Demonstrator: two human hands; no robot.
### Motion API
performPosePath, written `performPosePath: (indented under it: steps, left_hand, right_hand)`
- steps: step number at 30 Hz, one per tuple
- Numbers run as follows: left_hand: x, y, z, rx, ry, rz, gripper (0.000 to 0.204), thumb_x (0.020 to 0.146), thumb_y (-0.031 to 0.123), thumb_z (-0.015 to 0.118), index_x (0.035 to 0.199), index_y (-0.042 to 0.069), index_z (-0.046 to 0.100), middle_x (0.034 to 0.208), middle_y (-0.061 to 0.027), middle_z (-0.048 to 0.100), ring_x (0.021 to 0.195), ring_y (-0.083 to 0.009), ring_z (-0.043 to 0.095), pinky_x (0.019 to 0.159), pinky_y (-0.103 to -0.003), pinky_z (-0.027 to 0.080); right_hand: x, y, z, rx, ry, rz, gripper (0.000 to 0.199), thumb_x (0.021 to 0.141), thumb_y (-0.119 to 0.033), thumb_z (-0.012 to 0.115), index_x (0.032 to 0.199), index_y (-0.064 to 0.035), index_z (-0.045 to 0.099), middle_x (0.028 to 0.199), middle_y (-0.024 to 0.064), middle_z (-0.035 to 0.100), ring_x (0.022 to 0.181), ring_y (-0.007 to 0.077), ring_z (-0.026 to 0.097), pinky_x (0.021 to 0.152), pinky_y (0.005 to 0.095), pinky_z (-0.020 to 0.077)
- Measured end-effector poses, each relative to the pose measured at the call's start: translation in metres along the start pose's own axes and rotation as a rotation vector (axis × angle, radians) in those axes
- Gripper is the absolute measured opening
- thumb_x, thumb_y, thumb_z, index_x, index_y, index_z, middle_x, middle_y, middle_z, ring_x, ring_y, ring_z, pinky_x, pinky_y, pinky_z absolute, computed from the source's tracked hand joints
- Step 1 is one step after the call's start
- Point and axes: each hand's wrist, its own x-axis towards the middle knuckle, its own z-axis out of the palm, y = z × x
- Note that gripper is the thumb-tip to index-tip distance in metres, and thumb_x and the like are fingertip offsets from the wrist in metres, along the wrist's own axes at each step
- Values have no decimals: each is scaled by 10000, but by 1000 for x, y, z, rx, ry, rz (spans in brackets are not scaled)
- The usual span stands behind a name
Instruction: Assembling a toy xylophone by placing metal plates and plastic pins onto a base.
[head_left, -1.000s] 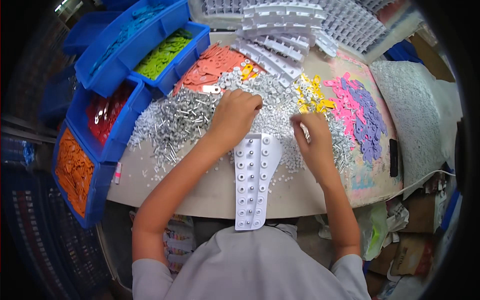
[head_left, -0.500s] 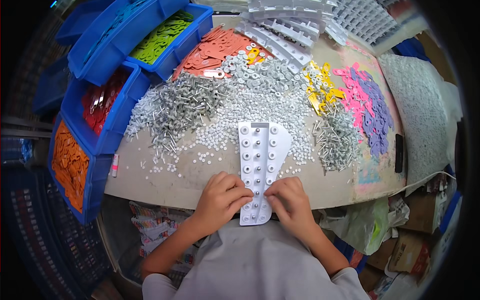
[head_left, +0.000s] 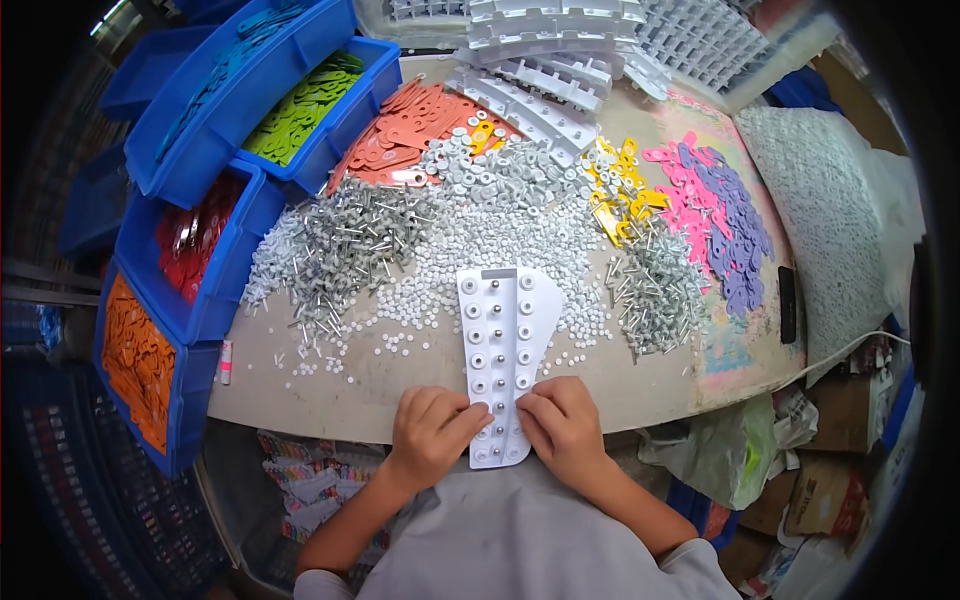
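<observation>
A long white plastic jig (head_left: pixel 545 310) lies upright in front of me, its near end by my grey shirt. Two columns of round white washers and a middle row of metal pins run along it. My left hand (head_left: pixel 432 432) is closed at its left edge, with thumb and fingertips pinched together over the left column near the lower end. On the opposite edge my right hand (head_left: pixel 564 425) makes a similar pinch over the right column. Whatever is between the fingertips of either hand is too small and covered to make out.
Beyond the jig spread small white caps (head_left: pixel 480 225), metal rivets (head_left: pixel 365 230) and more rivets (head_left: pixel 655 290). Coral strips (head_left: pixel 405 125), yellow pieces (head_left: pixel 625 185) and purple pieces (head_left: pixel 735 230) lie around. Blue bins (head_left: pixel 215 290) stand left; white racks (head_left: pixel 535 110) stack at the back.
The whole view has shifted slightly, so the table and jig appear lower and further left. Both hands stay pinched at the same rows of the jig.
</observation>
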Motion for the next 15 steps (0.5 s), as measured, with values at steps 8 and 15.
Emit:
performPosePath:
  steps: [8,15]
  left_hand:
    - [10,-8,-4,-139,-5,-28,238,736,118,892,934,86,763,842,-26,634,825,-248,590,797,-401,434]
    - [104,-42,-17,26,57,-55,109,869,93,783,962,48,748,840,-70,668,840,-271,619,814,-407,441]
  right_hand:
    - [-8,22,8,-40,73,-181,302,759,-52,826,1044,-38,725,941,76,600,843,273,601,728,405,482]
    - [-18,32,11,110,170,-187,187,946,-103,699,1094,9,675,946,130,639,838,316,610,728,418,500]
